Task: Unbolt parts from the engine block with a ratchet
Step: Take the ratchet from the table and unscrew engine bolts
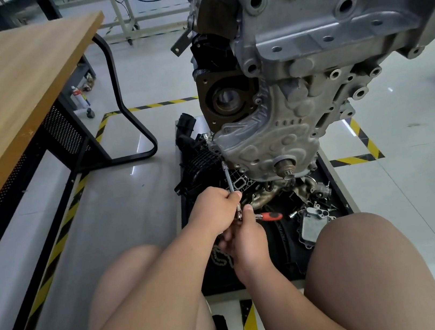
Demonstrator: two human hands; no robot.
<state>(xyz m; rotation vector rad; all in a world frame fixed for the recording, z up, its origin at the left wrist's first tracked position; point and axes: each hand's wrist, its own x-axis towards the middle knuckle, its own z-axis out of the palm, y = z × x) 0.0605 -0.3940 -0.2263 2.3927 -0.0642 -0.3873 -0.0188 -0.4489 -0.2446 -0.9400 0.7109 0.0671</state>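
Left hand: our left hand [215,207] curls round the lower part of the extension bar [228,177], thumb and forefinger pinching the shaft.
Right hand: our right hand [246,241] sits just below and touching the left, fingers closed on the head end of the ratchet [270,216], thumb up against the bar.
Ratchet: its red handle sticks out to the right of our right hand, roughly level, over the tray.
Extension bar: it rises from our hands, leaning slightly left, and its socket end meets the lower left edge of the engine block [309,66].
Engine block: it hangs upright ahead of and above our hands, grey cast cover [263,141] facing us, a splined shaft stub [284,169] right of the socket.
Tray: a black tray [288,270] lies on the floor under the block and beneath both hands, holding a rusty manifold [266,194], a grey housing [311,224], a chain [221,257] and loose bolts.
Table: a wooden table [3,98] stands well apart to our left.
Floor: pale tiles with yellow-black tape [362,140] round the tray.
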